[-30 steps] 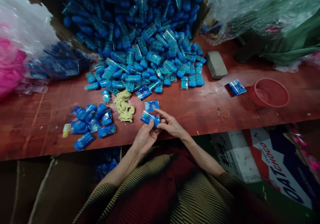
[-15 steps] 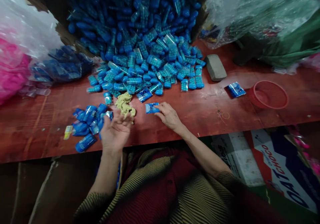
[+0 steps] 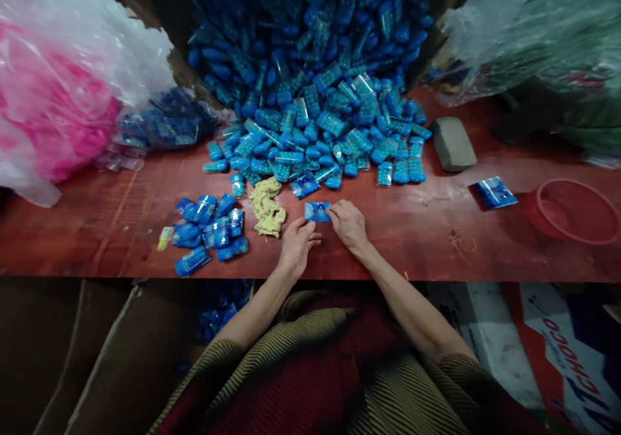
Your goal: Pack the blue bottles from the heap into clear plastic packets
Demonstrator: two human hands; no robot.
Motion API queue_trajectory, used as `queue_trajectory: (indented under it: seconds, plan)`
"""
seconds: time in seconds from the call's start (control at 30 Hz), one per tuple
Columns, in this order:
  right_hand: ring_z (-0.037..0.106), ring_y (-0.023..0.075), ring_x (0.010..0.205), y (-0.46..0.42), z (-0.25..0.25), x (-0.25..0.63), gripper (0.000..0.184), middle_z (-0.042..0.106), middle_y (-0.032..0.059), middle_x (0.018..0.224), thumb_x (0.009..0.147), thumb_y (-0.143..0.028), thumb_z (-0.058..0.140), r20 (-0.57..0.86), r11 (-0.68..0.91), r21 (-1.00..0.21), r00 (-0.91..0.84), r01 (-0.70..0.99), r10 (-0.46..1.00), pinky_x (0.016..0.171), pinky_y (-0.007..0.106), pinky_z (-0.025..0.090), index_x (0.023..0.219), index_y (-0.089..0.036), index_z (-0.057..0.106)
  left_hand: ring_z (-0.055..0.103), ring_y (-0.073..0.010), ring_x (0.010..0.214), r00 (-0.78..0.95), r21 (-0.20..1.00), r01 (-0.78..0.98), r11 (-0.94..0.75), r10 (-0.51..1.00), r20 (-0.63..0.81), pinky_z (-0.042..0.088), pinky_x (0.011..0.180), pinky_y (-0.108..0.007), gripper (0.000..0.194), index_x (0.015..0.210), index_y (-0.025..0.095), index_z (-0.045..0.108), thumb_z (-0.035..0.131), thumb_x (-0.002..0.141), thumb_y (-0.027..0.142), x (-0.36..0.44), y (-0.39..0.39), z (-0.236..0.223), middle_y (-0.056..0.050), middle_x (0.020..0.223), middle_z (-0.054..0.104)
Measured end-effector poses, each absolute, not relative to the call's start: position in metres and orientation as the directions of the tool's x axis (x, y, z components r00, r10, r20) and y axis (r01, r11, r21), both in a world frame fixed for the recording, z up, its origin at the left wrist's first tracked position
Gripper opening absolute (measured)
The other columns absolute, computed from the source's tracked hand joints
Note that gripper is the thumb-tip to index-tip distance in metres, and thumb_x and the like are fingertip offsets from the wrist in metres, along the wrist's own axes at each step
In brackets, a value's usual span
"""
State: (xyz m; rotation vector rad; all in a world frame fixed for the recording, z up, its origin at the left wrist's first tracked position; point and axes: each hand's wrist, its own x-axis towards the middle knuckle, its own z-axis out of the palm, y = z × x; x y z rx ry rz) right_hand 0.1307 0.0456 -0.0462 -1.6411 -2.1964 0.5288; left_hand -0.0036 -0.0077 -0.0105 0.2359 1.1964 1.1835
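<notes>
The blue wrapper [image 3: 317,212] is pinched at its right end by the right hand [image 3: 350,224], the nearer one, its long axis running left to right. The left hand [image 3: 295,248] is held half-open, just near its left end; contact cannot be told.

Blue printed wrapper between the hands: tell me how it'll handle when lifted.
The blue printed wrapper looks thin and flat, so it's probably light and rather flexible. With no rounded sides showing, it would likely slide rather than roll if the right hand at its edge pushed it.
</notes>
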Motion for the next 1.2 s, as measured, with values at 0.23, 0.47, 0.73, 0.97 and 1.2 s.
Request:
queue_trajectory:
  seconds: [0.23,0.47,0.73,0.97,1.2]
  plan:
    - [0.049,0.0222,0.092,0.047,-0.038,0.122,0.021,0.060,0.0085,0.098,0.093,-0.029,0.043,0.005,0.286,-0.323,-0.301,0.902,0.954,0.075,0.032,0.032,0.098,-0.019,0.061,0.059,-0.0093,0.050,-0.126,0.691,-0.554,0.464,0.774,-0.621,0.045,0.050,-0.022,0.029,0.092,0.014,0.051,0.069,0.071,0.022,-0.004,-0.006,-0.014,0.001,0.071,0.061]
    - [0.050,0.0233,0.094,0.054,-0.033,0.124,0.024,0.058,0.0092,0.104,0.088,-0.036,0.052,-0.005,0.312,-0.313,-0.330,0.897,0.944,0.073,0.031,0.034,0.105,-0.020,0.058,0.058,-0.0096,0.047,-0.085,0.696,-0.545,0.467,0.795,-0.600,0.044,0.047,-0.019,0.022,0.092,0.014,0.051,0.063,0.075,0.019,-0.006,-0.007,-0.012,0.000,0.064,0.063]
    - [0.054,0.0185,0.087,0.053,-0.042,0.127,0.022,0.063,0.0058,0.088,0.092,-0.027,0.047,0.069,0.301,-0.452,-0.304,0.839,0.950,0.075,0.028,0.037,0.095,-0.021,0.068,0.058,-0.0089,0.048,-0.152,0.716,-0.535,0.449,0.782,-0.604,0.044,0.045,-0.019,0.032,0.089,0.015,0.050,0.071,0.066,0.020,-0.005,-0.005,-0.013,0.001,0.066,0.061]
    - [0.057,0.0180,0.082,0.029,-0.023,0.128,0.019,0.063,0.0062,0.084,0.087,-0.021,0.052,0.240,0.383,-0.697,-0.307,0.605,0.921,0.075,0.029,0.042,0.090,-0.020,0.071,0.059,-0.0091,0.052,-0.188,0.787,-0.478,0.389,0.830,-0.524,0.044,0.048,-0.019,0.031,0.078,0.013,0.054,0.074,0.060,0.030,0.001,-0.001,-0.017,-0.001,0.069,0.064]
    - [0.059,0.0140,0.071,0.023,-0.022,0.126,0.015,0.066,0.0017,0.075,0.082,-0.019,0.053,0.105,0.145,-0.936,-0.141,0.320,0.985,0.069,0.025,0.045,0.080,-0.018,0.068,0.063,-0.0114,0.060,-0.162,0.818,-0.483,0.311,0.887,-0.433,0.046,0.052,-0.021,0.040,0.089,0.017,0.052,0.075,0.060,0.031,0.000,-0.005,-0.015,0.000,0.076,0.064]
